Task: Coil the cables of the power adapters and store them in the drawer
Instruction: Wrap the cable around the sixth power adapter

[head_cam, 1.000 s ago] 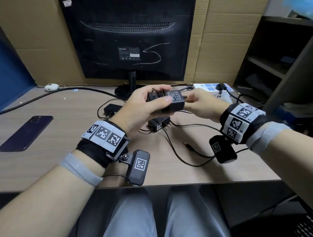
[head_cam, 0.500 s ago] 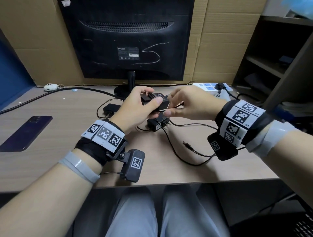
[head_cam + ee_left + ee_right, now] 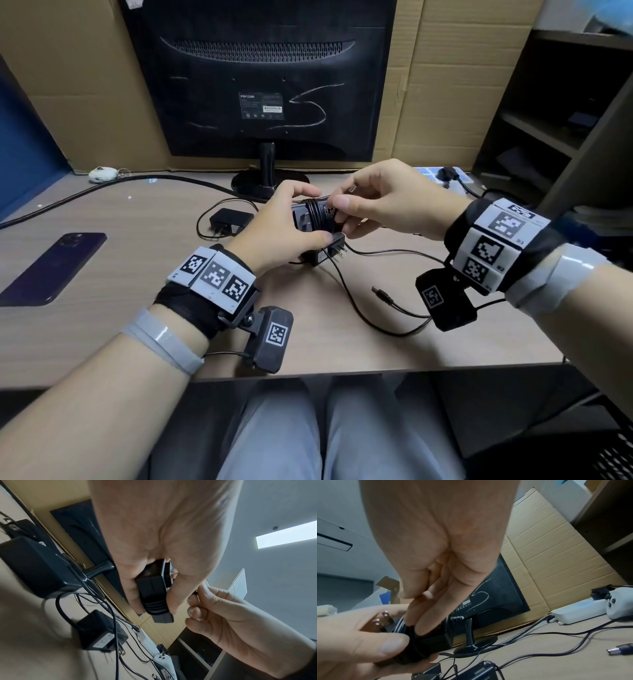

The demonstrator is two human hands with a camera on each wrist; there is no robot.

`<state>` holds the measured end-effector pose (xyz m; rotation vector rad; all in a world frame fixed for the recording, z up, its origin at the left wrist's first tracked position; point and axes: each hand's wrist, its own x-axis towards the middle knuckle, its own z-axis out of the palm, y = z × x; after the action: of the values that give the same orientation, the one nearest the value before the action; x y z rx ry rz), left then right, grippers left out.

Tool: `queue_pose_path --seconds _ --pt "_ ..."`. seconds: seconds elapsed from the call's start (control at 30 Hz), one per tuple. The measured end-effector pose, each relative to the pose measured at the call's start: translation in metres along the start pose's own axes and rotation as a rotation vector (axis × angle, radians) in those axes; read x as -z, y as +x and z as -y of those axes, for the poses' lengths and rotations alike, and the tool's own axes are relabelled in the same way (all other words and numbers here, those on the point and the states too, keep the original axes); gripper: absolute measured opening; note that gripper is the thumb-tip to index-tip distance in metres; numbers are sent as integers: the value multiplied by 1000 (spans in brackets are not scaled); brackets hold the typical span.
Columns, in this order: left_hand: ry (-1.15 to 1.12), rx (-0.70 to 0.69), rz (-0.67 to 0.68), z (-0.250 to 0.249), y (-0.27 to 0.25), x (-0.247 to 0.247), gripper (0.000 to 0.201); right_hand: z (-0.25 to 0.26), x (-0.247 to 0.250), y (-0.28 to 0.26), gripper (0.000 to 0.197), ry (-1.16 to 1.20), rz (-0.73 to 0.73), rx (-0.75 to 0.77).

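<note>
Mid-frame: left hand (image 3: pixel 291 226) grips the adapter (image 3: pixel 317 219), cable already wound round its body. Right hand (image 3: pixel 380 202) pinches the cable end against the coil. Looks like tuck-in step; next needs drawer, not in view.

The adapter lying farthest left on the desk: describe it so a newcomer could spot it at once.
Start at the monitor and drop to its round stand base. Just left of that base, a small black power adapter lies flat on the desk. Unlike the adapter held in the hands, its thin cable loops loosely around it, uncoiled, and nothing touches it.
</note>
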<state>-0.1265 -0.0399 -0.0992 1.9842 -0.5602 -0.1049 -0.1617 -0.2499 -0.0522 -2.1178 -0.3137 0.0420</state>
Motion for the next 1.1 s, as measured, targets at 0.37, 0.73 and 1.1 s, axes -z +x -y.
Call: queue_pose_path --seconds 0.37,0.73,1.1 --pt "-212 -26 36 -2 -6 -7 55 3 -12 0 31 233 -215 -86" --pt "-480 167 13 -6 -1 -14 49 3 -14 2 37 389 -272 -233" --pt "-460 252 -27 -12 -2 -16 47 8 -13 -3 19 159 -167 -238"
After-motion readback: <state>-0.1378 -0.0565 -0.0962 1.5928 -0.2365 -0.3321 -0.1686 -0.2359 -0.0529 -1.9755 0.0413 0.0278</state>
